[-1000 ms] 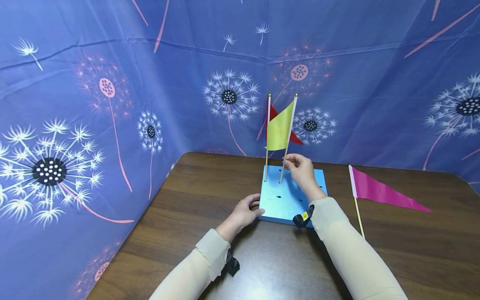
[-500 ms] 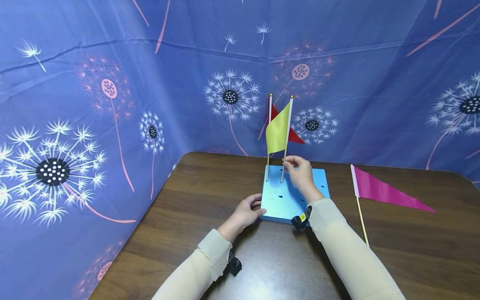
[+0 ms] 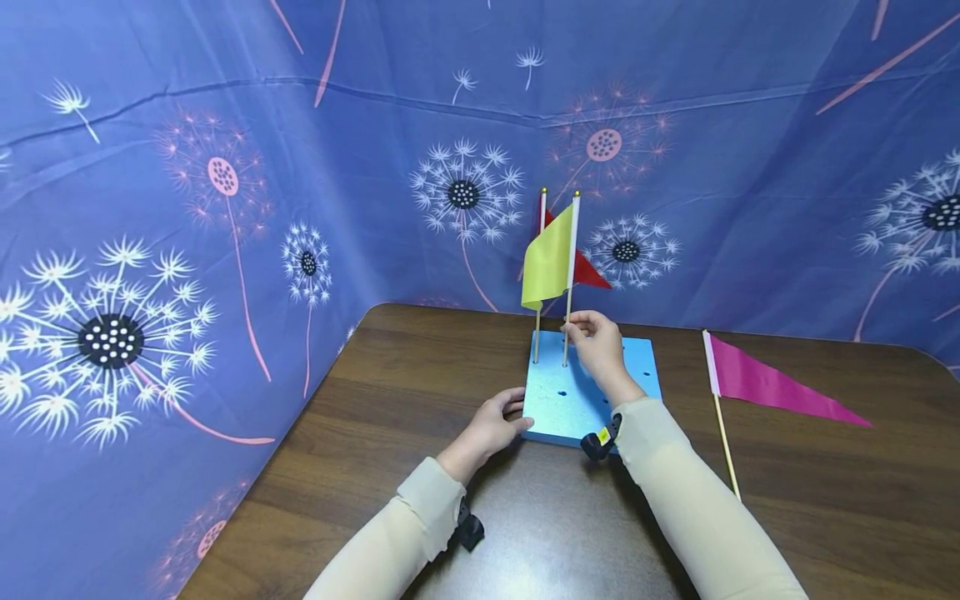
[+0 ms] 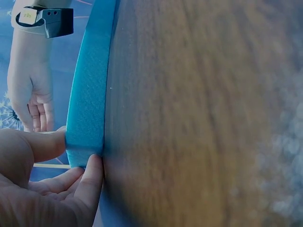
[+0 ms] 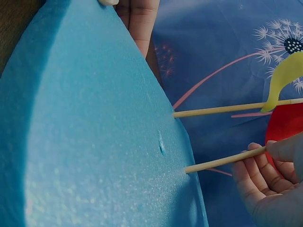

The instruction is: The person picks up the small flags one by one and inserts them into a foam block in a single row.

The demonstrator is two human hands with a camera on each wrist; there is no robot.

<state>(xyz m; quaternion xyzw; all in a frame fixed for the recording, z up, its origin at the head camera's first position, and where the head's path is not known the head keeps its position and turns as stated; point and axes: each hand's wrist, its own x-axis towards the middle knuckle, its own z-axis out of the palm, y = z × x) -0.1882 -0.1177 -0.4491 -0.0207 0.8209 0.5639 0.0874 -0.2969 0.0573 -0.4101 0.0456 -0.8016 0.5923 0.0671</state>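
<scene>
My right hand point(image 3: 600, 348) pinches the wooden stick of a yellow flag point(image 3: 548, 260) between thumb and fingers. That stick stands nearly upright in a hole of a light blue foam board point(image 3: 551, 415). A red flag point(image 3: 592, 272) is planted just to its left, partly hidden behind the yellow cloth. In the right wrist view both sticks rise from the board, and the right thumb and fingers point(image 5: 279, 163) close on the nearer one. My left hand point(image 3: 491, 427) grips the board's near left corner, thumb on top and fingertips point(image 4: 94, 165) against its side.
A magenta pennant point(image 3: 780, 383) on a stick lies to the right on the brown wooden table point(image 3: 405, 375). Several small holes dot the board. Behind the table hangs a blue dandelion-print cloth point(image 3: 360, 167).
The yellow flag has turned from leaning right to nearly upright, its top shifting left with my right hand. My left hand stays on the board's corner.
</scene>
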